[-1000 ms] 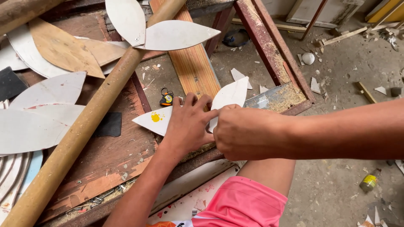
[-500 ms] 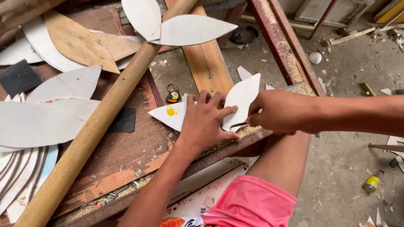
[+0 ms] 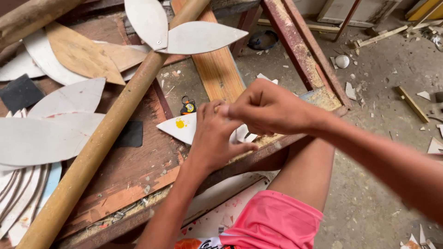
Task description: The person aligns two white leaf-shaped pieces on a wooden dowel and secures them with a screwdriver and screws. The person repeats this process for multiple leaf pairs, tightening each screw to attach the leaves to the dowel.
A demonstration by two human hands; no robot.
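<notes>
My left hand point(image 3: 217, 138) lies flat at frame centre, pressing the white leaf-shaped cut panel point(image 3: 182, 128) onto the worn wooden desk point(image 3: 134, 170); its tip points left. My right hand point(image 3: 265, 108) crosses above, grip pinched, contents unclear.

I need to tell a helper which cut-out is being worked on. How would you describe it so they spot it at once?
Find the long round wooden pole lying slantwise across the worn bench. To its right, at the bench's near edge, the left hand presses down a white pointed cut-out, the right hand above it. Unlike the plain leaf shapes left of the pole, it carries a yellow blot.
</notes>
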